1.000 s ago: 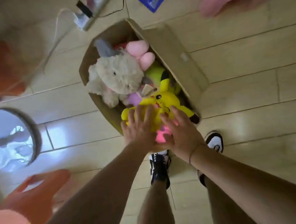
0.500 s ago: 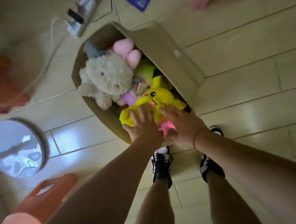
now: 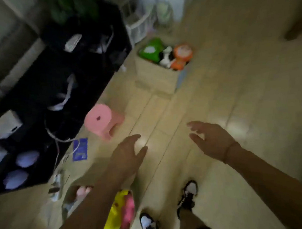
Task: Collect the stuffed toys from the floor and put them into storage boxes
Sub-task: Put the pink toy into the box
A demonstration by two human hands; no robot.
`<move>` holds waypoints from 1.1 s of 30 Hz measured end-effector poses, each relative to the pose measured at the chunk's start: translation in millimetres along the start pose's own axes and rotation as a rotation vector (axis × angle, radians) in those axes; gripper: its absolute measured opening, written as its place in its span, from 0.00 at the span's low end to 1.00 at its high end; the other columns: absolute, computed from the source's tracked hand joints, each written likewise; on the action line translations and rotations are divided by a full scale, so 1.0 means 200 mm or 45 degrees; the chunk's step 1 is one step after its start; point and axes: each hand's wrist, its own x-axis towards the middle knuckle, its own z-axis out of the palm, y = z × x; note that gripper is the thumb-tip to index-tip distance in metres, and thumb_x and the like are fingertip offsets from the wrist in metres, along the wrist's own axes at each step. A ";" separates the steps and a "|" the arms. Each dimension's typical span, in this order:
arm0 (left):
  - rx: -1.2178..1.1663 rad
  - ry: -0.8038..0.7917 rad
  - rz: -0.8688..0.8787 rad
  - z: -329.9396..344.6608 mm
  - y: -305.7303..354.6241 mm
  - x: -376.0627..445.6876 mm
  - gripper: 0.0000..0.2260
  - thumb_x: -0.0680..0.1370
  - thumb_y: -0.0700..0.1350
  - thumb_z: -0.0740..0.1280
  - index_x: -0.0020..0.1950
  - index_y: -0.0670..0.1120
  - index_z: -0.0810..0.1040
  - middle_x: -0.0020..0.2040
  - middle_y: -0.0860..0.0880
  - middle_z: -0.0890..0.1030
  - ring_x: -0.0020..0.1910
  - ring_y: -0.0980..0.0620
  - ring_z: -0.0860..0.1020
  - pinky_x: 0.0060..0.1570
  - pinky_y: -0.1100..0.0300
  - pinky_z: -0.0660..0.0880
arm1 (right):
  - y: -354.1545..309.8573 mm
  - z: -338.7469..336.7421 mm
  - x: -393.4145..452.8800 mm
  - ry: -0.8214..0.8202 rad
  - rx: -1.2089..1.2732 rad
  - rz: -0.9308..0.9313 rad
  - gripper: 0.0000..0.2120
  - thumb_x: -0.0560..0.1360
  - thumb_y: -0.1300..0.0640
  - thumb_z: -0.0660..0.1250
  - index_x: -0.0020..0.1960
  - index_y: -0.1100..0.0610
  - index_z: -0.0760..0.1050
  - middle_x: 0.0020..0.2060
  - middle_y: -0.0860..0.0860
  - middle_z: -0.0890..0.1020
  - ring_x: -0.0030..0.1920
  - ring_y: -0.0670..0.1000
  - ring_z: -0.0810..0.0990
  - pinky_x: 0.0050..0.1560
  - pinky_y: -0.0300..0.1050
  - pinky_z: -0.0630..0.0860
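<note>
Reaching forward over the floor, both hands were free and held nothing. The left hand (image 3: 129, 151) had its fingers spread and relaxed, and the right hand (image 3: 211, 138) was also loose, with the fingers a little bent, grasping no toy. I judge they were lifted like this because the person was finished with one box and was looking for the next toy or place, so the hands were ready, not busy.

The near cardboard box (image 3: 129, 228) stood at the bottom of the view, just beside the person's left shoe (image 3: 147, 223) and partly hidden under the left forearm. Inside it a yellow stuffed toy (image 3: 116, 215) and a pink stuffed toy (image 3: 129, 212) lay touching each other, filling the box up to the rim; one more pale pink piece (image 3: 82, 190) showed at the far end. It looked rather full, which may be why attention went elsewhere.

Well apart, further up the wooden floor (image 3: 234, 90), a second cardboard box (image 3: 155, 78) stood open. It already kept a green stuffed toy (image 3: 151, 50), a black and white toy (image 3: 166, 57) and an orange stuffed toy (image 3: 182, 55), packed side by side at its top. A pink plastic stool (image 3: 102, 120) stood between the two boxes, near a dark shelf unit (image 3: 38, 97).

No loose toy on the floor could be seen clearly, since the picture was blurred.
</note>
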 end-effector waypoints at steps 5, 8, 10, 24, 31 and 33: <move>-0.198 -0.034 0.443 -0.10 1.14 0.19 0.18 0.77 0.50 0.68 0.66 0.48 0.75 0.57 0.52 0.79 0.50 0.57 0.77 0.49 0.64 0.70 | 0.30 -0.83 -0.53 0.514 0.364 0.281 0.10 0.78 0.56 0.65 0.58 0.50 0.79 0.48 0.47 0.84 0.47 0.46 0.81 0.46 0.29 0.72; -0.323 -0.119 0.665 -0.06 1.70 0.25 0.16 0.77 0.51 0.69 0.64 0.52 0.76 0.54 0.57 0.81 0.49 0.61 0.79 0.51 0.61 0.75 | 0.45 -1.17 -0.70 0.831 0.644 0.381 0.08 0.77 0.58 0.64 0.53 0.49 0.79 0.43 0.46 0.84 0.43 0.42 0.82 0.45 0.29 0.76; -0.368 -0.224 0.794 -0.01 2.01 0.30 0.19 0.76 0.51 0.69 0.66 0.55 0.73 0.54 0.59 0.79 0.50 0.63 0.79 0.50 0.63 0.75 | 0.55 -1.36 -0.71 1.005 0.769 0.413 0.07 0.77 0.59 0.65 0.51 0.50 0.79 0.41 0.47 0.84 0.41 0.44 0.83 0.45 0.36 0.78; -0.072 -0.466 1.245 0.20 3.98 1.41 0.07 0.77 0.47 0.68 0.40 0.53 0.75 0.39 0.57 0.78 0.42 0.63 0.76 0.46 0.63 0.75 | 1.55 -2.73 -0.14 1.541 1.176 0.686 0.11 0.80 0.59 0.59 0.42 0.60 0.75 0.39 0.51 0.84 0.41 0.51 0.83 0.43 0.49 0.77; -0.059 -0.684 1.520 0.68 5.10 1.60 0.06 0.75 0.48 0.68 0.39 0.52 0.76 0.37 0.56 0.79 0.42 0.59 0.77 0.42 0.60 0.73 | 2.23 -3.27 -0.26 1.852 1.163 0.948 0.12 0.80 0.58 0.59 0.42 0.60 0.77 0.37 0.52 0.84 0.39 0.49 0.82 0.39 0.38 0.76; -0.066 -0.739 1.585 0.84 5.38 1.63 0.06 0.75 0.46 0.70 0.38 0.53 0.76 0.38 0.56 0.79 0.43 0.58 0.78 0.43 0.60 0.74 | 2.48 -3.42 -0.29 1.899 1.200 1.016 0.13 0.81 0.56 0.58 0.42 0.60 0.77 0.38 0.51 0.84 0.41 0.50 0.83 0.43 0.43 0.78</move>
